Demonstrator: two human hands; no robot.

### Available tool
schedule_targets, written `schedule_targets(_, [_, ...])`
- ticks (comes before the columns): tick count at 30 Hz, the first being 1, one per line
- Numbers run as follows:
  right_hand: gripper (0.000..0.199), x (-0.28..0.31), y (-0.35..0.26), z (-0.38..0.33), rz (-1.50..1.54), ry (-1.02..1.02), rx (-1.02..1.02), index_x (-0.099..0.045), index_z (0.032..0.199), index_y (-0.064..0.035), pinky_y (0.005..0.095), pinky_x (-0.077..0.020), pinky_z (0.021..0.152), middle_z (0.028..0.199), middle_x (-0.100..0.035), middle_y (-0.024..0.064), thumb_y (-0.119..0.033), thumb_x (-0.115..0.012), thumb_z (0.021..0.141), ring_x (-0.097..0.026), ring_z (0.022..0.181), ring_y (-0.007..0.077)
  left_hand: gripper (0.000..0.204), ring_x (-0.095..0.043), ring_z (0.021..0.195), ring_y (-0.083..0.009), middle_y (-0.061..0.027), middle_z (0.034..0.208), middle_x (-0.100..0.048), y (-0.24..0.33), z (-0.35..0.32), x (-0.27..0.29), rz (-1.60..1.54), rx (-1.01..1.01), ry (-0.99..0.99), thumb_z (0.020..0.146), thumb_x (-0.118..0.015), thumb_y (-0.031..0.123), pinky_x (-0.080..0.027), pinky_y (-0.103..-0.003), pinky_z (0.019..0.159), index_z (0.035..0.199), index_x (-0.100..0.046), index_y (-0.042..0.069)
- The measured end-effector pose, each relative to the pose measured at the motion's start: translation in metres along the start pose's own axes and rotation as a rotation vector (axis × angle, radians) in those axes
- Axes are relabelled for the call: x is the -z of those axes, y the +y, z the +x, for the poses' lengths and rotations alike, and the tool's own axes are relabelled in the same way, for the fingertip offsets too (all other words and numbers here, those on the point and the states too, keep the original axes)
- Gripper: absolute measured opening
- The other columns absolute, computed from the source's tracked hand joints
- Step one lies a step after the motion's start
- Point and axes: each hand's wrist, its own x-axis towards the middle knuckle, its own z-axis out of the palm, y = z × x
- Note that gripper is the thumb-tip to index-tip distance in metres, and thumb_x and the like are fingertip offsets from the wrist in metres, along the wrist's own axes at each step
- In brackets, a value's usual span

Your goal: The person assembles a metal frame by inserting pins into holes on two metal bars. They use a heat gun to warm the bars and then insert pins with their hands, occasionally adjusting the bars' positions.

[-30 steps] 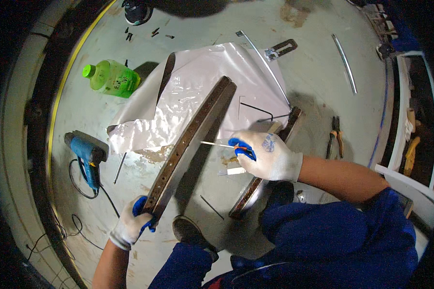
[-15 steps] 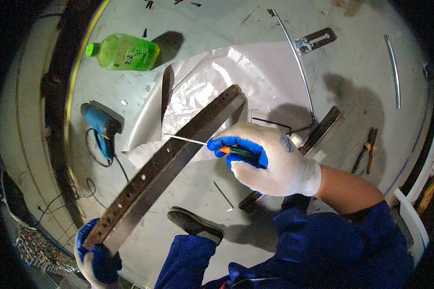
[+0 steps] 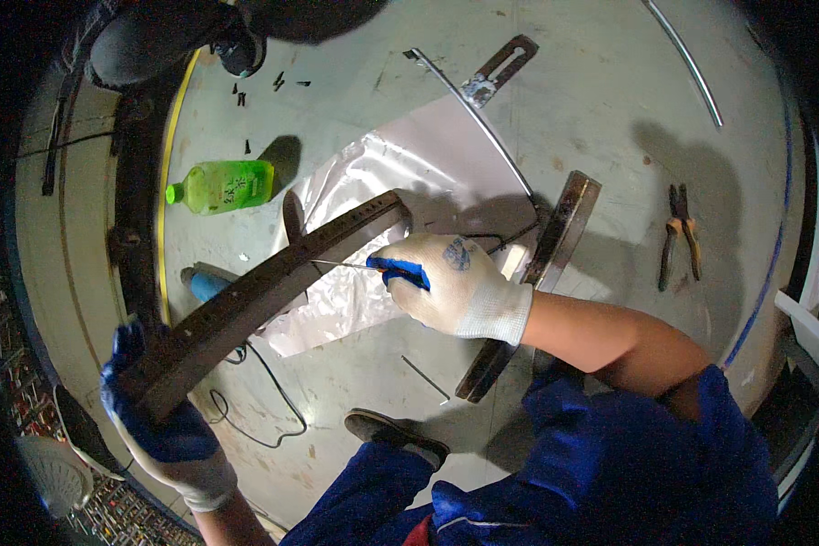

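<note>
A long brown metal bar (image 3: 273,279) with a row of holes slants across the middle, raised off the floor. My left hand (image 3: 177,437), in a white and blue glove, grips its lower left end. In my gloved right hand (image 3: 446,280) is a screwdriver (image 3: 341,265). Its thin shaft points left and its tip meets the bar's side near the middle, or passes just in front of it; I cannot tell which. The closed fingers hide most of the handle. Below the bar lies a shiny pale sheet (image 3: 428,146).
A green bottle (image 3: 232,187) lies at left. Behind the bar is a partly hidden blue power tool (image 3: 209,285) with a cord. Pliers (image 3: 679,238), a second metal bar (image 3: 555,232), a bent rod (image 3: 478,118) and a slotted plate (image 3: 505,64) lie right. A person's shoe (image 3: 239,50) shows top left.
The view has shifted, and another person's leg and shoe have come in at top left. The bar's left end sits higher and it slants less steeply. Both hands keep their hold.
</note>
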Motion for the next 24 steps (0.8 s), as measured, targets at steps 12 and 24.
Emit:
schedule_targets(12, [0.023,0.015,0.000,-0.030,0.346,0.078,-0.192,-0.069,0.111,0.0009,0.0415,-0.0564,0.079,0.097,-0.072,0.0185,-0.011,-0.068,0.091,-0.072,0.087,0.0314,0.041,-0.072,0.107,-0.0346,-0.0234,0.123,-0.070,0.020,0.055,0.006,0.407,-0.472,-0.114,0.101,-0.059,0.018,-0.058,-0.054,0.100,0.133,-0.059,-0.008])
schedule_targets(24, [0.026,0.002,-0.019,-0.026,0.168,-0.064,0.043,-0.059,0.112,-0.0054,0.0466,-0.0541,0.075,0.094,-0.067,0.0183,-0.011,-0.068,0.088,-0.068,0.087,0.0387,0.026,-0.064,0.083,-0.0340,-0.0172,0.095,-0.065,-0.001,0.038,0.069,0.061,-0.332,-0.140,0.095,-0.056,0.016,-0.054,-0.052,0.083,0.109,-0.061,-0.005])
